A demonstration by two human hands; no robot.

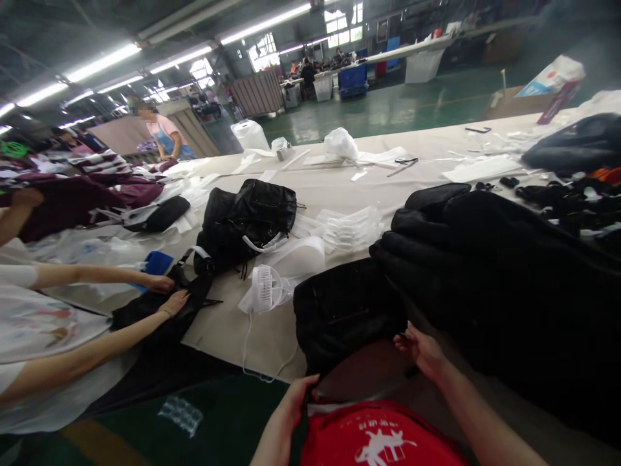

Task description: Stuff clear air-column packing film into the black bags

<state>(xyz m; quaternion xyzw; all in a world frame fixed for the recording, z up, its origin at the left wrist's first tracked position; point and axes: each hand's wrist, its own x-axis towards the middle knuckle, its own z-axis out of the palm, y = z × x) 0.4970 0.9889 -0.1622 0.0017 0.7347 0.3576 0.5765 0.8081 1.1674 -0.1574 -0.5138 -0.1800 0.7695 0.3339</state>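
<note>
A black bag lies on the table edge right in front of me. My left hand is closed on the near left corner of the bag, thumb on top. At the bag's near right side my right hand is raised with its fingers pinched together. A small dark piece shows at those fingertips, too small to name. Between my hands is a dark brownish panel, and I cannot tell whether it is the bag's lining. A large heap of black bags rises beside my right hand.
A small white fan with a cord stands left of the bag. Behind it are another black bag and stacked clear plastic pieces. At left, a co-worker's hands handle black material. White scraps and a plastic bundle lie farther back.
</note>
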